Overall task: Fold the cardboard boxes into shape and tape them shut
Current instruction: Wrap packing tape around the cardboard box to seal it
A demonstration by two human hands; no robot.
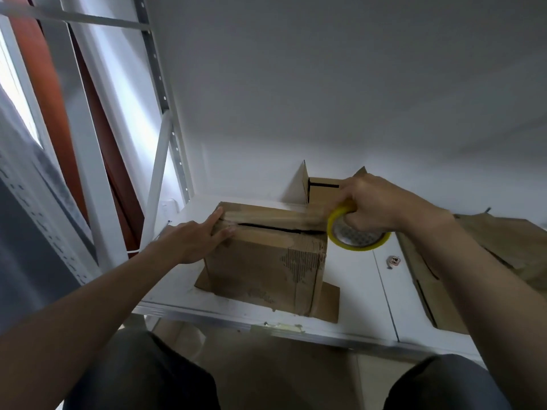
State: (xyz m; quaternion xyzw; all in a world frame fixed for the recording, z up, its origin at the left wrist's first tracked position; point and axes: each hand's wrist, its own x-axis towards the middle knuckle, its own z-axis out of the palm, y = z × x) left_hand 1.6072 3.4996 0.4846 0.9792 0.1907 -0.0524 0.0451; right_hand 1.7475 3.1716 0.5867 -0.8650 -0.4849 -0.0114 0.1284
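The cardboard box [266,261] stood on the white surface [355,288] close to its front edge, above the person's dark-trousered knees, with its bottom flaps splayed flat on the surface to the left and right. Its near side was scuffed, with the outer paper torn away in patches. The top flaps were folded down, and a dark slit showed between them. The left hand [192,241] reached in from the lower left, arm extended, and lay flat over the box's top left corner with its fingers straight, pressing the flap ends. The right hand [376,205] came in from the right, wrist bent, with fingers curled round the yellow tape roll [355,235] at the box's top right corner. A pale strip ran from the roll leftward along the top, though blur softened its edges. Flattened cardboard [488,261] lay to the right, and a small object [393,261] sat between it and the box. Behind, an open box [319,192] stood against the white wall
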